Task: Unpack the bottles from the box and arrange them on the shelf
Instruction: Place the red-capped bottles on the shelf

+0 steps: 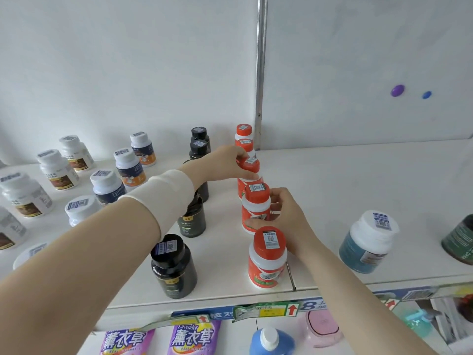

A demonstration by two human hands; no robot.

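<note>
Here the left hand (225,162) curls its fingers round the orange cap of the far bottle (249,166), which stands in a row on the white shelf (358,180). Just in front of those fingers, the right hand (289,219) grips the body of the middle bottle (256,203). The near bottle (267,254) stands untouched below the right fingers. Black bottles (174,265) stand left of both hands, and a teal jar (366,244) stands well apart on the right.
</note>
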